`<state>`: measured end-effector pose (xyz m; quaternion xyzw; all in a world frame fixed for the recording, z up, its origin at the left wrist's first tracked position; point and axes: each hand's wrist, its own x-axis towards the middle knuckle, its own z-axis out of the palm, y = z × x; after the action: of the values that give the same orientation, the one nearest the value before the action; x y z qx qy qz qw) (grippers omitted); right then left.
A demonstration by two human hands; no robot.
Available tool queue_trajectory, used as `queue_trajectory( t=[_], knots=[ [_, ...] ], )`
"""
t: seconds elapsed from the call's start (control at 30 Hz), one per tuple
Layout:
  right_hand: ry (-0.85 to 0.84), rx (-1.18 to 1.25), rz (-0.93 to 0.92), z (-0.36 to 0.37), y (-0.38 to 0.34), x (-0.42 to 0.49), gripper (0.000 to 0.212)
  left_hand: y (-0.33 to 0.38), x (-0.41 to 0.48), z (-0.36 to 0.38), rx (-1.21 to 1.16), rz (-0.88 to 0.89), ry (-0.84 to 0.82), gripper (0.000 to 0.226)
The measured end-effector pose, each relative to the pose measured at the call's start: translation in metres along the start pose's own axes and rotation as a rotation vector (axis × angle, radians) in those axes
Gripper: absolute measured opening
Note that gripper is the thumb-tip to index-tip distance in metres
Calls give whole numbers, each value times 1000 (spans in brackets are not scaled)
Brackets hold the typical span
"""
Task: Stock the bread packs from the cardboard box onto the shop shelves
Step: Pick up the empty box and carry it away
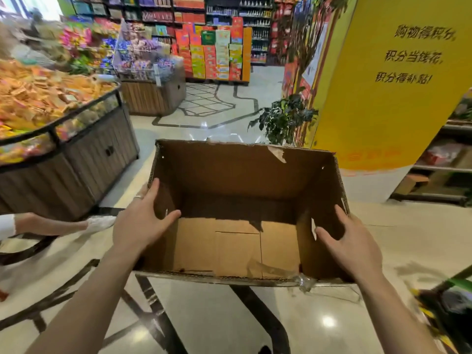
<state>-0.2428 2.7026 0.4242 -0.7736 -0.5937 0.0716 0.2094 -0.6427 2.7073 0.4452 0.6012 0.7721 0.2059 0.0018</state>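
I hold an open brown cardboard box in front of me, above the floor. Nothing lies inside it; only the bare bottom flaps and torn tape show. My left hand grips the box's left wall, thumb inside and fingers outside. My right hand grips the right wall the same way, thumb inside. No bread packs are in view. Shop shelves with goods stand at the far right behind a pillar.
A wood-sided display bin heaped with orange snack packs stands on the left. Another person's arm and white glove reach in low on the left. A yellow pillar and a potted plant stand ahead right. A green cart sits at lower right.
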Motion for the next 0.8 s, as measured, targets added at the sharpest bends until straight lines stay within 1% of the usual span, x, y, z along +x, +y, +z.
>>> queue_trajectory(
  t=[0.2, 0.43, 0.63, 0.8],
  knots=[
    [-23, 40, -8, 51, -22, 141, 76, 24, 129, 57, 21, -3, -2, 94],
    [-67, 35, -65, 86, -65, 313, 77, 56, 270, 99, 34, -98, 1, 94],
    [-86, 48, -114, 114, -120, 426, 76, 62, 370, 123, 18, -162, 42, 91],
    [-94, 47, -127, 152, -168, 512, 76, 49, 470, 151, -10, -181, 45, 90]
  ],
)
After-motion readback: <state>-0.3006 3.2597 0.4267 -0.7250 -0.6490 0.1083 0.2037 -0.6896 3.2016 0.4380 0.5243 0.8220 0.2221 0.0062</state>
